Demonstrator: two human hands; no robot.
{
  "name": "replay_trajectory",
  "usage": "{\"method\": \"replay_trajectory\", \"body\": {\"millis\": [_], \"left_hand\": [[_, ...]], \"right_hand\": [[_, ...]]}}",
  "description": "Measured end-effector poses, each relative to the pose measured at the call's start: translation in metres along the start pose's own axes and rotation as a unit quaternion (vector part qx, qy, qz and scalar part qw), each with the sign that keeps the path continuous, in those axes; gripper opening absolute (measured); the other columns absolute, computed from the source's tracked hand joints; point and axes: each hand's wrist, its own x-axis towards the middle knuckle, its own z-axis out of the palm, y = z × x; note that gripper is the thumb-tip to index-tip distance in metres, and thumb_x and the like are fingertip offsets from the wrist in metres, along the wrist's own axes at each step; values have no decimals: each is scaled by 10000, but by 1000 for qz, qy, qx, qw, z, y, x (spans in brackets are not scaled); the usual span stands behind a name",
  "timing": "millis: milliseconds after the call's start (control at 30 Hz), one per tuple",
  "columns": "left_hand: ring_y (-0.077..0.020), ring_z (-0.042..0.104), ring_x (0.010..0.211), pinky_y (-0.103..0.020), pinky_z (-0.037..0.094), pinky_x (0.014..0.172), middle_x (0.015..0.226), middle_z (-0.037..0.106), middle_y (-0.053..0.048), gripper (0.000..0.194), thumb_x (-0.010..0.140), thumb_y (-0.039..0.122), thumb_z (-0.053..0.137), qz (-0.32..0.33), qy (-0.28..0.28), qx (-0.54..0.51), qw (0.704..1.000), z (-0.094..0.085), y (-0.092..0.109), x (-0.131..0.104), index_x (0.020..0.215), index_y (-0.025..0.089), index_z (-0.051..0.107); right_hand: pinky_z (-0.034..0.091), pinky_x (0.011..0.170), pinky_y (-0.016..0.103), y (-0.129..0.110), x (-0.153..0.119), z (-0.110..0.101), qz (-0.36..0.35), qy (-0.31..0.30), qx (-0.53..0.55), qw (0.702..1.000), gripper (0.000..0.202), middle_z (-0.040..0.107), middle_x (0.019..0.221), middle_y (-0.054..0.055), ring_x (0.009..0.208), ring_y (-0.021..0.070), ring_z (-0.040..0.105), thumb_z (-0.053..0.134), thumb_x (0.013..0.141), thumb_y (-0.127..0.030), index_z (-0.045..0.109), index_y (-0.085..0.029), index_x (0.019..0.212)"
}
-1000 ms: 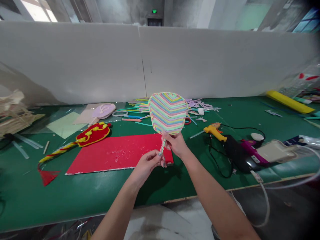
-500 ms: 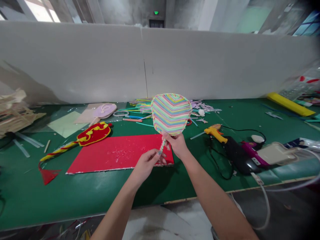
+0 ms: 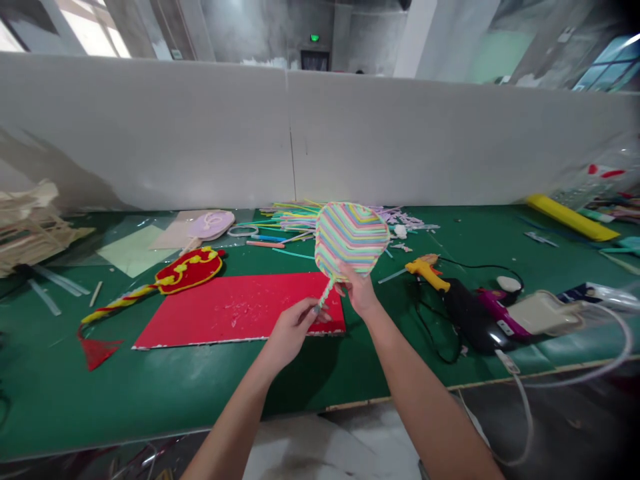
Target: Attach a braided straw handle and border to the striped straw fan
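A round fan [image 3: 350, 235] with pastel zigzag stripes and a twisted handle is held up above the far right part of a red board [image 3: 240, 310]. My left hand [image 3: 294, 331] pinches the lower end of the handle. At the fan's bottom right edge, my right hand [image 3: 359, 290] grips the rim, with its thumb on the striped face and the other fingers partly hidden behind. Left of the board lies a red and yellow fan [image 3: 189, 270] with a red tassel.
A yellow glue gun [image 3: 429, 272] with a black cord lies to the right, beside a black and purple object [image 3: 475, 317]. Colourful strips [image 3: 290, 219] are piled behind the fan. A lilac fan [image 3: 213, 225] lies back left, before a pale partition [image 3: 200, 133].
The striped fan has tilted to the right and sits slightly lower in view. My right hand has shifted a little right and down along its edge.
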Motion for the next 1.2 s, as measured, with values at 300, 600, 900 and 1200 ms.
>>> {"method": "replay_trajectory", "body": {"millis": [300,600,900,1200], "left_hand": [[-185,649,762,-268,444,708,798,693,-49,258,915,322,359,-21,91,193,977,10,6,2,836,194,569],[-170,615,613,-250,405,595,651,668,-39,346,915,351,352,-49,140,156,977,23,1,4,683,192,551],[-166,617,573,-240,413,548,617,654,-39,378,920,381,332,-74,177,105,976,42,2,6,694,187,565],[-209,626,870,-282,433,769,918,692,-85,380,923,403,336,-25,115,133,984,15,-2,6,906,169,634]], "right_hand": [[291,301,202,1,-2,7,-8,-12,-50,999,311,464,396,-67,304,61,375,696,697,-400,521,-175,573],[370,355,233,3,-3,7,-17,5,-111,994,350,503,354,-39,301,85,429,732,658,-365,528,-169,451],[445,397,267,8,-2,7,-26,33,-143,989,335,543,376,-14,335,124,492,720,665,-392,560,-190,451],[414,336,253,5,-1,4,2,-24,-133,991,327,538,372,-20,298,107,451,733,646,-393,568,-175,466]]}}
